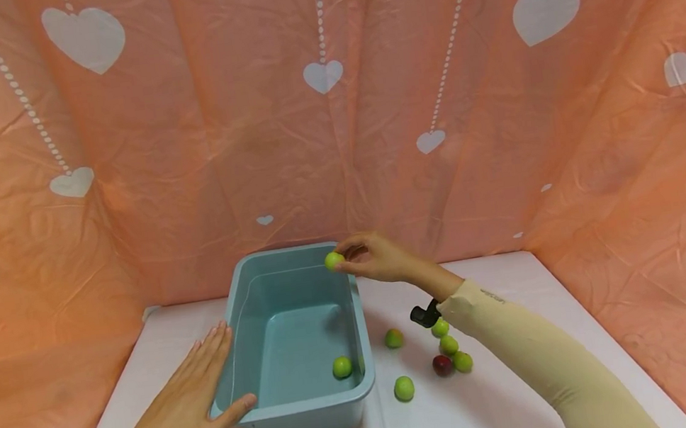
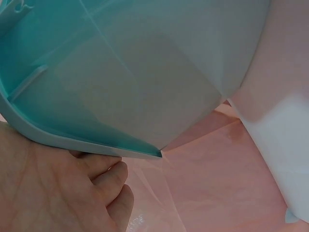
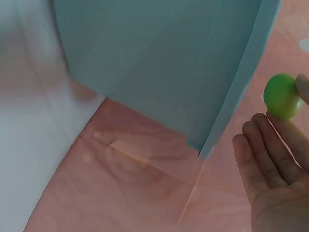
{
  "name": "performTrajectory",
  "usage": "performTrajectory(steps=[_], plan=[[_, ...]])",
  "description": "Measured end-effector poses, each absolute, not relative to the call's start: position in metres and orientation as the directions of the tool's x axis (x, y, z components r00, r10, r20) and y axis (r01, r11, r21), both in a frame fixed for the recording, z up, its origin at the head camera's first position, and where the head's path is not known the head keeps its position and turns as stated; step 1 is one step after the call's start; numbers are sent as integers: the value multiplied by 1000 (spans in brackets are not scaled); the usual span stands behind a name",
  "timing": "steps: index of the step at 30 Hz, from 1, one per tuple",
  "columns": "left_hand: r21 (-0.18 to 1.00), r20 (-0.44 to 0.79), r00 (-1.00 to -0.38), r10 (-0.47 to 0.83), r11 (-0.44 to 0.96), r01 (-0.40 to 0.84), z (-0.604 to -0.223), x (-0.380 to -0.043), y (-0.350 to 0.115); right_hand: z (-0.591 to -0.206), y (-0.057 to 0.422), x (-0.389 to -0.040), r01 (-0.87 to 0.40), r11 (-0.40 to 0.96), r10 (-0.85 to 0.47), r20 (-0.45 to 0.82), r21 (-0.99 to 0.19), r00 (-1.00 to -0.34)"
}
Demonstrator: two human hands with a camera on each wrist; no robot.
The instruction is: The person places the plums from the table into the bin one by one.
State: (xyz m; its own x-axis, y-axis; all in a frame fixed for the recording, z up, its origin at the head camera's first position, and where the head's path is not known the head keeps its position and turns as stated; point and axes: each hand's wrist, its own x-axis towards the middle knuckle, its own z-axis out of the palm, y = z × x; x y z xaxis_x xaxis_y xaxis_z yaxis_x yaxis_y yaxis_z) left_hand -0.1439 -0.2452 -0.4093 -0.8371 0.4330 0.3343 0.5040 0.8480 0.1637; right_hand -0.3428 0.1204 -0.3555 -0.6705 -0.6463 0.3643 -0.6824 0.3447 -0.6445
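Note:
A small round green fruit (image 1: 334,261) is pinched between the thumb and index finger of my right hand (image 1: 376,258), above the far right rim of a blue-grey plastic tub (image 1: 364,343). In the right wrist view the held green fruit (image 3: 281,96) shows a yellowish underside, and the other fingers extend away from it. My left hand (image 1: 188,397) rests on the tub's near left rim with its fingers straight and the thumb over the front corner. Inside the tub, near its front right corner, lies another green fruit (image 1: 342,367).
Right of the tub, on the white table (image 1: 502,408), lie a green fruit (image 1: 404,388), a green-and-orange one (image 1: 394,338), a dark red one (image 1: 442,365) and several more green ones (image 1: 449,345). An orange curtain with white hearts (image 1: 283,143) encloses the table's back and sides.

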Motion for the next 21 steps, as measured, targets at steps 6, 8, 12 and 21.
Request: performTrajectory(steps=[6,8,12,21], plan=[[158,340,-834,434,848,506,-410,-145,-246,-357,107,-342,-708,341,-670,369,-618,-645],[159,337,-836,433,849,504,-410,-145,-246,-358,103,-342,-713,354,-682,355,-605,-639],[155,340,-834,434,849,505,-410,-145,-246,-357,95,-341,-711,382,-709,306,-590,-635],[151,341,-834,434,850,504,-409,-145,-245,-360,79,-340,-711,368,-767,237,-599,-596]])
